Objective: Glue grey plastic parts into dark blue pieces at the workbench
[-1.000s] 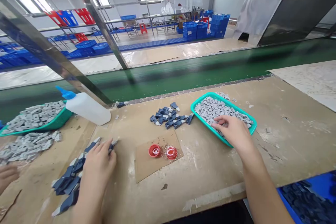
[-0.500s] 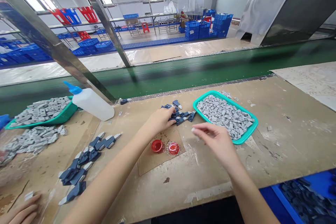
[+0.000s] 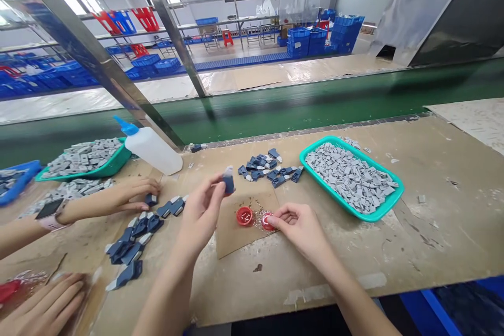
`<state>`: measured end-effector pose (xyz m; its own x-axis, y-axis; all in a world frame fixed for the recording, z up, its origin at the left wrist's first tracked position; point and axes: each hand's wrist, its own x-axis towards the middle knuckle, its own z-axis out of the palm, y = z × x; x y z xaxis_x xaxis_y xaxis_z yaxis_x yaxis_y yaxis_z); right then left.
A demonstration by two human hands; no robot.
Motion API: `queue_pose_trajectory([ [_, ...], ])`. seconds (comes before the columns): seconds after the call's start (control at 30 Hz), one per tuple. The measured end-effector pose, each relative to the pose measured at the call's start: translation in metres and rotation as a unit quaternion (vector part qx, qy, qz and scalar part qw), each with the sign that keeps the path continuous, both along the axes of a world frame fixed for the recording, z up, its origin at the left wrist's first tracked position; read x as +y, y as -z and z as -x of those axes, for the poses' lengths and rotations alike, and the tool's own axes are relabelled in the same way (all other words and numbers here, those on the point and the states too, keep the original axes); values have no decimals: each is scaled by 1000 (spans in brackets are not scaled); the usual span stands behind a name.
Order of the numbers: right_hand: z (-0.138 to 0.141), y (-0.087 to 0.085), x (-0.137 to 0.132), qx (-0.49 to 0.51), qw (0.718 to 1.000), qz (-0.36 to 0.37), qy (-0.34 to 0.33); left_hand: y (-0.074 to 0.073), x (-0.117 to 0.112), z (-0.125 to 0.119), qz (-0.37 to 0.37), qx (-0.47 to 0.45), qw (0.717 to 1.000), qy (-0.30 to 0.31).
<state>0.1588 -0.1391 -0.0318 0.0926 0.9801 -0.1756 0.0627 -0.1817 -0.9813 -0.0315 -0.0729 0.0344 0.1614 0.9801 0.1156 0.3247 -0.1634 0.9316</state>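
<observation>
My left hand (image 3: 200,210) is raised above the brown cardboard sheet (image 3: 232,236), pinching a small dark blue part with a grey tip (image 3: 229,181) between fingers and thumb. My right hand (image 3: 297,226) has its fingertips drawn together at the rim of a red cap (image 3: 268,221), and anything between them is hidden. Another red cap (image 3: 244,216) stands just left of it, and both sit on the cardboard. Loose dark blue parts (image 3: 268,168) lie beyond my hands, and a second group (image 3: 132,236) lies to the left.
A teal tray of grey pieces (image 3: 350,178) stands to the right. On the left are a white glue bottle (image 3: 151,149), another teal tray (image 3: 86,160) and a co-worker's hands (image 3: 134,194) (image 3: 45,304). A green conveyor belt (image 3: 275,107) runs behind the bench.
My left hand has left the blue pile and lifted a blue part. My right hand has moved left to the red cap. A co-worker's hand has reached in near the left group of parts.
</observation>
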Motion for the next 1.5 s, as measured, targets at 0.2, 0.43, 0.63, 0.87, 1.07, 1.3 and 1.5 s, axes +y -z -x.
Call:
queue_pose_trajectory([
  [0.2,-3,-10,0,65,998,11,2,16,-43,-6,206,-300,929,-68],
  [0.43,-11,-41,-13,129,991,-2,33,31,-65,-34,191,-266,942,-72],
  [0.63,-9,-50,-17,169,985,-6,16,37,-68,-52,171,-273,945,-59],
  [0.87,-11,-47,-17,171,985,2,-2,30,-71,-60,160,-276,946,-64],
  [1.07,-17,-42,-19,195,978,43,-58,26,-78,-61,140,-215,966,-34],
  [1.3,-21,-41,-23,256,963,65,-56,26,-75,-59,127,-201,971,25],
  [1.5,-18,-44,-25,274,956,82,-63,19,-76,-60,191,-215,957,31],
])
